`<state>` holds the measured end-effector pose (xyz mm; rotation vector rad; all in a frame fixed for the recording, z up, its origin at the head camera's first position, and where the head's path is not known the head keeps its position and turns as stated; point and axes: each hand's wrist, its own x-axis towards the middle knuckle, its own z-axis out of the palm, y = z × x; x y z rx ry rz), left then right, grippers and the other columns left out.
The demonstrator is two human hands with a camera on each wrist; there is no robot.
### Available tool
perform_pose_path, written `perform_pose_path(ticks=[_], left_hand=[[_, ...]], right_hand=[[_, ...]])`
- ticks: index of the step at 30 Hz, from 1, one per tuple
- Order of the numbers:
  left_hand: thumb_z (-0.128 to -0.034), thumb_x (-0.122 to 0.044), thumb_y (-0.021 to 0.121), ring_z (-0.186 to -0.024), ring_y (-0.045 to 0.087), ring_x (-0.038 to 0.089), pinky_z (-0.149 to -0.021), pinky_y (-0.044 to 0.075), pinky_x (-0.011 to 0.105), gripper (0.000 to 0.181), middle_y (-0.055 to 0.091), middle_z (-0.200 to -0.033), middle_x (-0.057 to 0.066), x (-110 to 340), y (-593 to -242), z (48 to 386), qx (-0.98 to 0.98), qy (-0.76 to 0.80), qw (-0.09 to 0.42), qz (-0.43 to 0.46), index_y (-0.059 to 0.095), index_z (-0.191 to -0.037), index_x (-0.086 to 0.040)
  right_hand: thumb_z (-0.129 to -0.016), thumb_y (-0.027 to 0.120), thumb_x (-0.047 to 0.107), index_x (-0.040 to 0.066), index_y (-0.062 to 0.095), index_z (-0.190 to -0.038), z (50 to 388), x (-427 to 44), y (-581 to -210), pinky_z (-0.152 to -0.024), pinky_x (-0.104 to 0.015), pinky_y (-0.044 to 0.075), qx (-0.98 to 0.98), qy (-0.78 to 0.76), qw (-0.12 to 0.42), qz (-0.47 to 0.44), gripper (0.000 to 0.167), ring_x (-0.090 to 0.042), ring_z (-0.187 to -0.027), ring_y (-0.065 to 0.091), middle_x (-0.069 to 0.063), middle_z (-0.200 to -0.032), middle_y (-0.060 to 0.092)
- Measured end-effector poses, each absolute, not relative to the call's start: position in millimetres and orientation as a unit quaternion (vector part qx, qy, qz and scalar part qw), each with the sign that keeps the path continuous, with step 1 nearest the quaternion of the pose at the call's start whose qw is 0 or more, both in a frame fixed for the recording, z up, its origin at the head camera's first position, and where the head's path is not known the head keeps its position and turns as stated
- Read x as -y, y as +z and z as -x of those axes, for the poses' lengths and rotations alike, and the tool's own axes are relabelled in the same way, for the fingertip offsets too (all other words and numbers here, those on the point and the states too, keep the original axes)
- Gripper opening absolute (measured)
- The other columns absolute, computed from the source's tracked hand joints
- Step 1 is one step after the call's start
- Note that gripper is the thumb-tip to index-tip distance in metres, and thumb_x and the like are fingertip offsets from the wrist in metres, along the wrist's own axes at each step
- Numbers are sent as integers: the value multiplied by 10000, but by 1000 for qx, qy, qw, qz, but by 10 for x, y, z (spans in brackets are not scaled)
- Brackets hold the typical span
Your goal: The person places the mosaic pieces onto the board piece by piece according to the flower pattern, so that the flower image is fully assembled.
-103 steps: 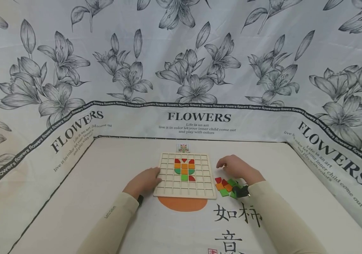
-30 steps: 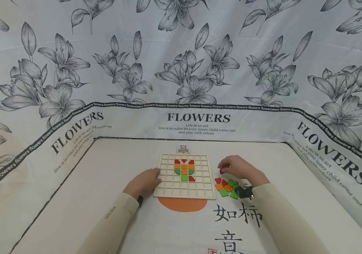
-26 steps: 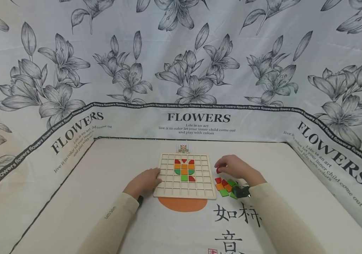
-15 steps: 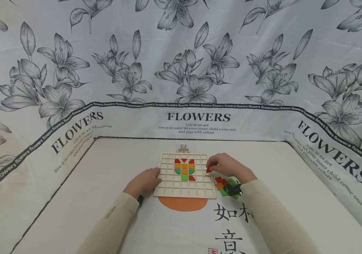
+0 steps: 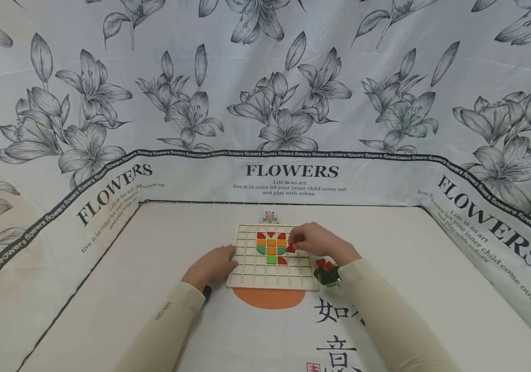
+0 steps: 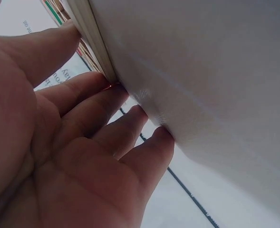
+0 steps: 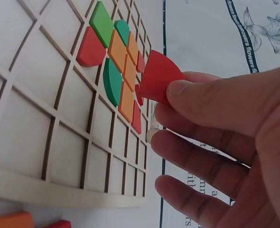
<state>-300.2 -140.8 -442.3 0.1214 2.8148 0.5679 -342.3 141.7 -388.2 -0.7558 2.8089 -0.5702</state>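
Observation:
A pale wooden grid board (image 5: 246,281) lies on the table, bearing a pattern of red, orange and green tiles (image 5: 271,243). My left hand (image 5: 210,266) is at its left edge; in the left wrist view the fingertips and thumb touch the board's side (image 6: 94,40), the fingers only slightly bent. Between thumb and fingers my right hand (image 5: 323,242) pinches a red quarter-circle tile (image 7: 159,75). That tile is over the right part of the board, just right of the pattern. The right wrist view shows the other fingers loosely bent below it.
Loose tiles (image 5: 322,263) lie right of the board, partly hidden by the right wrist's black device (image 5: 324,277). A small pattern card (image 5: 269,216) sits behind the board. An orange printed circle (image 5: 269,298) and black characters mark the cloth. Flower-print fabric (image 5: 293,178) walls the table.
My right hand has picked up the red quarter-circle tile near the pile and carried it left over the board. The left hand has stayed at the board's edge.

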Motion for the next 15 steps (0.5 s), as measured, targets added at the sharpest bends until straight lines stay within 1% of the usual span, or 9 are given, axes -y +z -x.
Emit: perform_pose_path(ticks=[8, 15], left_hand=[[-987, -340, 545, -1456, 310, 287, -1205, 278, 469, 611, 371, -1553, 90, 1405, -4431, 3004, -971, 196, 135, -38, 343, -1508, -94], [-991, -354, 536, -1464, 297, 275, -1210, 271, 464, 613, 361, -1561, 77, 1418, -4433, 3014, -971, 194, 137, -36, 332, -1515, -110]], right_hand=[[-930, 643, 153, 198, 711, -963, 3430, -1285, -3910, -843, -325, 529, -939, -188, 88, 276, 88, -151, -872, 561, 69, -926, 676], [-919, 657, 132, 183, 732, -992, 3431, -1168, -3928, -901, -336, 534, -937, -191, 87, 279, 116, -142, -897, 567, 60, -970, 691]])
